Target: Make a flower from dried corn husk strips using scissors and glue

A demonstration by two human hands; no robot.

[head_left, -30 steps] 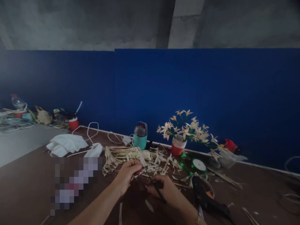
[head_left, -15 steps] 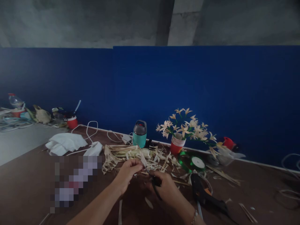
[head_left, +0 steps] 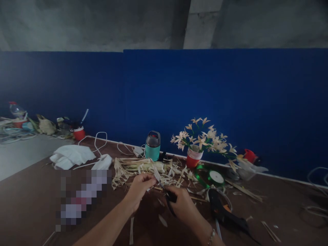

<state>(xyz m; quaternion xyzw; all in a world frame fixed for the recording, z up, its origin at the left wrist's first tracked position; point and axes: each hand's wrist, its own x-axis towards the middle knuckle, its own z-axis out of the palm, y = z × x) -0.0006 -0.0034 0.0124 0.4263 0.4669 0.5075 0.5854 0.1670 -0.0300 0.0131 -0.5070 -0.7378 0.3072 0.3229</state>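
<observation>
My left hand [head_left: 141,188] pinches a pale strip of dried husk [head_left: 156,172] that points up and away from its fingertips. Black-handled scissors [head_left: 169,202] are in my right hand [head_left: 182,205], its fingers wrapped through the handles. Their blades meet the husk strip just right of my left fingertips; whether they are cutting through it, I cannot tell. Behind both hands lies a heap of dried husks [head_left: 123,172]. One small petal-shaped piece [head_left: 163,220] rests on the brown table [head_left: 148,232] below.
Pale husk flowers [head_left: 202,140] stand in red paper cups [head_left: 194,159]. Around them are a teal canister [head_left: 153,152], a green ribbon spool [head_left: 216,177] and a black glue gun [head_left: 222,212]. White bags [head_left: 73,156] and cables lie left. A blue partition [head_left: 164,95] closes the back.
My right hand and the scissors shift very slightly, the handles drawing a little closer together. The left hand stays in place with the husk strip.
</observation>
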